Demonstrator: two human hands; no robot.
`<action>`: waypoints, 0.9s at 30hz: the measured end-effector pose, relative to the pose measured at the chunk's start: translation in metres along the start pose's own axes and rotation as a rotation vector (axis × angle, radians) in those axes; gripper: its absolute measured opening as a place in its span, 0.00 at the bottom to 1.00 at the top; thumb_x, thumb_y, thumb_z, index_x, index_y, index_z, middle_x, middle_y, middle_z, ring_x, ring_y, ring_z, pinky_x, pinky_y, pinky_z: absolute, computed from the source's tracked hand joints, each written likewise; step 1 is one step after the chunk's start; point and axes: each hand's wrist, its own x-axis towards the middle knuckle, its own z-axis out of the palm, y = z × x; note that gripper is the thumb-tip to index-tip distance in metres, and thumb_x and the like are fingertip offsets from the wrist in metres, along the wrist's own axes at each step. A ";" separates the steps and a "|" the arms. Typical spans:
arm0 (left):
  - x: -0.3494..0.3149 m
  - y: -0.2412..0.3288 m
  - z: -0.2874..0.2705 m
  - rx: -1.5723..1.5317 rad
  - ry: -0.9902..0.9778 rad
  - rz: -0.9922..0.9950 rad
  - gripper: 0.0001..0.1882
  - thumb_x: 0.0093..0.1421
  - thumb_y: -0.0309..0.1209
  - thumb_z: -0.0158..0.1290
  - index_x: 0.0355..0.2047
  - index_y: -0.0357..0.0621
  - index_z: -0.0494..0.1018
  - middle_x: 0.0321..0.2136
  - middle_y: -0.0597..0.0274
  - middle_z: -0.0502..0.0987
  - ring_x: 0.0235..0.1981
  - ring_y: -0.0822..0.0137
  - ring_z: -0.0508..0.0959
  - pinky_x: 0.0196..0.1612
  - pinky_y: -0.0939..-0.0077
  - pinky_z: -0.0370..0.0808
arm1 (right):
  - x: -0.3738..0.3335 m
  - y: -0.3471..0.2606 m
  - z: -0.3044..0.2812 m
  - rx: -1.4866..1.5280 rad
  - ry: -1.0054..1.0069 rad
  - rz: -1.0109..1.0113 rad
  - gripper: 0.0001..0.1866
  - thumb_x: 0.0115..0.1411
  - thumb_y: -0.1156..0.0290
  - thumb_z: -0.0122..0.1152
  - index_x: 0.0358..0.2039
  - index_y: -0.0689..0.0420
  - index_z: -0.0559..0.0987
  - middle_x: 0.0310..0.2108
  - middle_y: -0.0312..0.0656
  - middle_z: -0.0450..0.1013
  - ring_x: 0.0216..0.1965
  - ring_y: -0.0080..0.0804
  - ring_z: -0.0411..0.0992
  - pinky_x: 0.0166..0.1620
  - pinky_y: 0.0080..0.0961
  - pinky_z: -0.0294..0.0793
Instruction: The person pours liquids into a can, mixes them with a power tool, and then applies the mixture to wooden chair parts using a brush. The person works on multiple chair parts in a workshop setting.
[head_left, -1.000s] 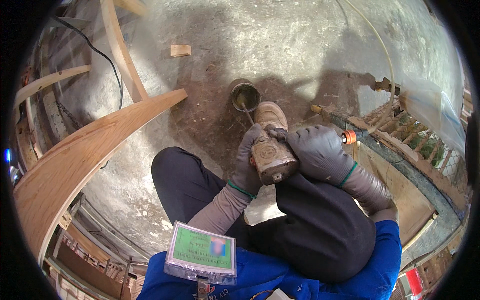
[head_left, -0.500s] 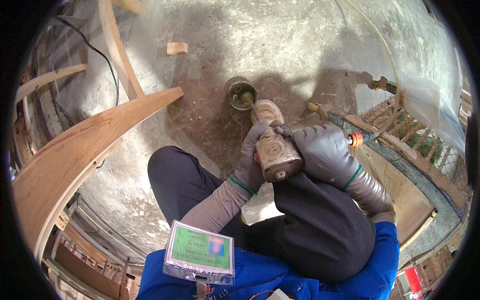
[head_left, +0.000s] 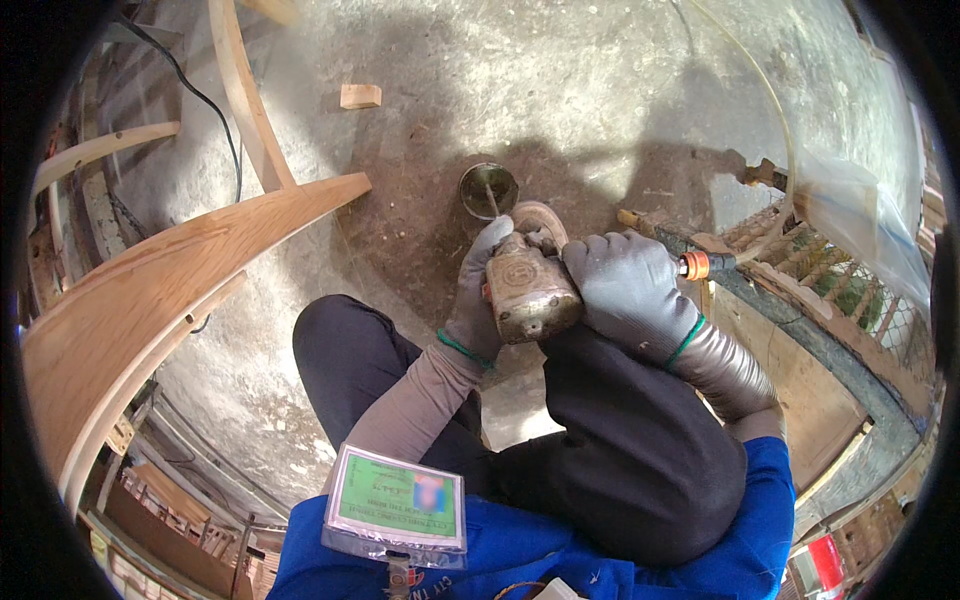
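A worn, metal-bodied air impact wrench point(head_left: 530, 292) is held in both my gloved hands above my right knee. My left hand point(head_left: 478, 290) is closed around the left side of its body, thumb up near the front. My right hand point(head_left: 625, 290) wraps the handle, which is mostly hidden under the grey glove. An orange hose coupling point(head_left: 697, 265) sticks out past the right fist. From the tool's front a thin rod point(head_left: 491, 197) reaches down into a small round can point(head_left: 507, 178) on the floor. The can's dark inside shows little of its contents.
A pale air hose point(head_left: 790, 150) curves from the coupling to the far right. Curved wooden pieces point(head_left: 200, 240) stand at left, beside a black cable point(head_left: 190, 95). A wood block point(head_left: 360, 96) lies on the floor beyond the can. A wire-mesh frame point(head_left: 850, 270) stands at right.
Both hands and the air impact wrench have shifted left and slightly away from me. The rod now crosses the can's opening more toward its middle.
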 end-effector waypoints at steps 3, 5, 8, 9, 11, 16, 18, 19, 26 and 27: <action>-0.013 0.001 0.007 0.003 -0.026 -0.014 0.18 0.63 0.43 0.50 0.43 0.41 0.69 0.36 0.59 0.73 0.41 0.64 0.76 0.51 0.67 0.74 | 0.000 -0.004 0.000 -0.018 0.010 -0.026 0.09 0.47 0.64 0.55 0.27 0.55 0.71 0.22 0.40 0.69 0.26 0.36 0.72 0.28 0.33 0.69; -0.022 -0.001 0.015 -0.002 -0.035 -0.060 0.19 0.63 0.44 0.49 0.44 0.41 0.68 0.36 0.59 0.73 0.42 0.63 0.76 0.52 0.66 0.74 | -0.002 -0.005 0.001 -0.003 0.027 -0.050 0.10 0.47 0.64 0.55 0.27 0.55 0.70 0.21 0.40 0.68 0.25 0.35 0.72 0.28 0.32 0.69; -0.026 -0.011 0.010 -0.101 -0.050 -0.094 0.19 0.63 0.44 0.48 0.45 0.41 0.68 0.37 0.59 0.73 0.43 0.63 0.75 0.52 0.65 0.74 | -0.009 -0.003 0.007 0.035 0.070 -0.093 0.10 0.47 0.63 0.56 0.26 0.55 0.71 0.20 0.39 0.69 0.22 0.35 0.72 0.25 0.32 0.68; -0.026 -0.013 0.007 -0.092 -0.028 -0.101 0.19 0.63 0.44 0.48 0.45 0.41 0.68 0.37 0.59 0.73 0.43 0.63 0.75 0.52 0.65 0.74 | -0.011 -0.002 0.009 0.037 0.089 -0.108 0.09 0.48 0.64 0.55 0.25 0.55 0.71 0.19 0.38 0.69 0.20 0.34 0.71 0.23 0.32 0.68; -0.025 -0.017 0.005 -0.076 0.017 -0.114 0.20 0.63 0.45 0.48 0.45 0.41 0.68 0.37 0.59 0.73 0.43 0.63 0.75 0.52 0.65 0.74 | -0.015 0.000 0.009 0.050 0.095 -0.118 0.08 0.48 0.65 0.54 0.25 0.55 0.72 0.18 0.38 0.69 0.19 0.34 0.71 0.22 0.32 0.68; -0.025 -0.026 -0.003 -0.012 -0.021 -0.068 0.19 0.64 0.45 0.45 0.42 0.41 0.69 0.38 0.58 0.74 0.44 0.61 0.75 0.52 0.61 0.74 | -0.022 0.006 0.006 0.057 0.025 -0.123 0.08 0.49 0.65 0.55 0.27 0.56 0.72 0.18 0.39 0.70 0.20 0.34 0.72 0.23 0.32 0.69; -0.023 -0.028 -0.009 -0.018 -0.042 -0.060 0.19 0.65 0.46 0.44 0.42 0.42 0.70 0.39 0.57 0.74 0.45 0.60 0.76 0.53 0.58 0.74 | -0.022 0.005 0.006 0.074 0.020 -0.111 0.09 0.49 0.65 0.55 0.27 0.56 0.73 0.18 0.39 0.70 0.20 0.35 0.73 0.23 0.32 0.69; -0.022 -0.029 -0.012 -0.028 -0.031 -0.053 0.19 0.65 0.45 0.44 0.43 0.42 0.70 0.39 0.57 0.74 0.45 0.60 0.76 0.53 0.58 0.74 | -0.022 0.005 0.006 0.083 0.018 -0.105 0.09 0.49 0.65 0.55 0.27 0.56 0.73 0.18 0.40 0.70 0.20 0.35 0.73 0.23 0.32 0.69; -0.024 -0.023 0.004 -0.034 0.008 -0.046 0.17 0.63 0.42 0.47 0.41 0.40 0.68 0.36 0.59 0.71 0.42 0.64 0.73 0.51 0.67 0.72 | -0.018 0.004 0.006 0.084 0.034 -0.101 0.09 0.50 0.65 0.54 0.29 0.57 0.72 0.18 0.40 0.70 0.19 0.35 0.72 0.22 0.32 0.69; -0.024 -0.021 0.006 -0.011 0.029 -0.042 0.17 0.63 0.42 0.48 0.42 0.41 0.68 0.36 0.59 0.71 0.42 0.64 0.74 0.51 0.67 0.73 | -0.017 0.004 0.006 0.089 0.026 -0.098 0.09 0.51 0.66 0.53 0.29 0.57 0.72 0.18 0.39 0.70 0.19 0.35 0.72 0.22 0.32 0.69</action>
